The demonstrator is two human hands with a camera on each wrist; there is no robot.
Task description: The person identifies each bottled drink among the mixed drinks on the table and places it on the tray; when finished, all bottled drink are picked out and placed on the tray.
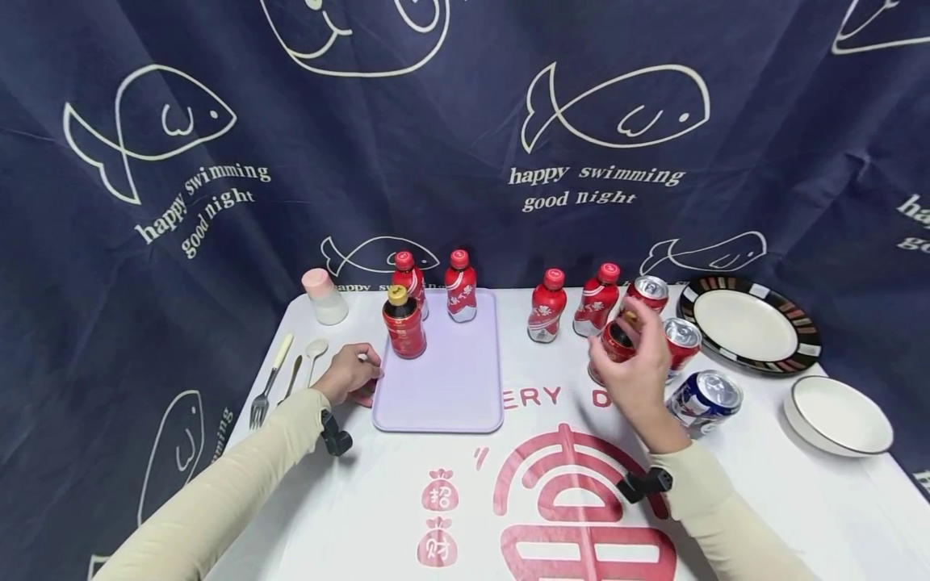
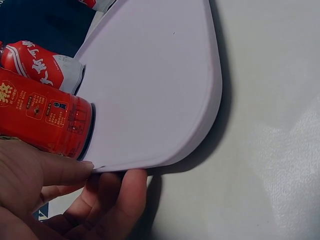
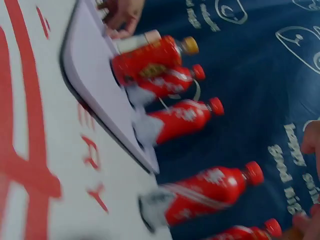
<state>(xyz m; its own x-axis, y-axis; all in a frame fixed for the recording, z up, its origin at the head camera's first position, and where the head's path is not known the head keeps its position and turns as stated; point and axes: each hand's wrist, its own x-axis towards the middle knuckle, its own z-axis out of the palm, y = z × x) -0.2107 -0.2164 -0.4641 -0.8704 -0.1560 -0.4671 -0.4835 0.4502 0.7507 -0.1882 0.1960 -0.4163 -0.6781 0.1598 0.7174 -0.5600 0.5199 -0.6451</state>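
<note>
At the left edge of the lilac tray [image 1: 443, 395], my left hand [image 1: 353, 373] grips the rim, thumb on top and fingers against the outer side [image 2: 131, 187]. On the tray stand a yellow-capped red drink bottle [image 1: 404, 329] and two red-capped bottles [image 1: 461, 292]. My right hand [image 1: 639, 363] is over another yellow-capped red bottle [image 1: 617, 345], thumb and forefinger spread on either side of its top. In the right wrist view only its fingers [image 3: 312, 140] show at the right edge, blurred.
Two red-capped bottles [image 1: 546, 307] stand between the tray and my right hand. Red cans [image 1: 683, 343] and a blue can [image 1: 705, 401] are beside that hand. Farther right are a striped-rim plate [image 1: 748, 324] and a white bowl [image 1: 835, 415]. A pink-lidded jar [image 1: 325, 298], fork [image 1: 269, 383] and spoon [image 1: 315, 351] lie left.
</note>
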